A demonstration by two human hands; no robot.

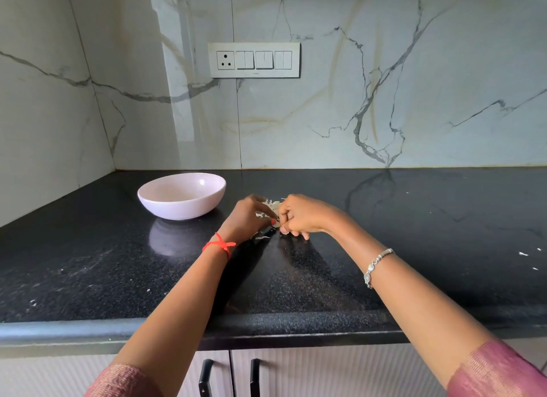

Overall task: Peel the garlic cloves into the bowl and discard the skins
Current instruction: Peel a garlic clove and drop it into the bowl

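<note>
**Bench stock: garlic in work, both grips engaged**

- Left grip [247,219]: fingers curled round the garlic [272,207], grasping it from its left side. Red thread [220,245] tied at the wrist behind it.
- Right grip [302,214]: fingers bent in, pinching the same garlic from the right. The two grips touch across it. Silver bracelet [376,266] further back on the forearm.
- Garlic: white, papery, held between the grips just above the bench [414,219]. Cloves cannot be told apart from skin.
- Loose skins [262,236]: a few pale scraps on the bench directly beneath the left grip.
- Bowl [177,207]: pale pink, upright, on the bench to the left of and beyond the left grip, near but apart. Its contents are not visible.
- White flecks [523,253]: on the bench well to the right of the right grip.
- Switch plate [254,60]: on the marble wall, above and beyond both grips.
</note>
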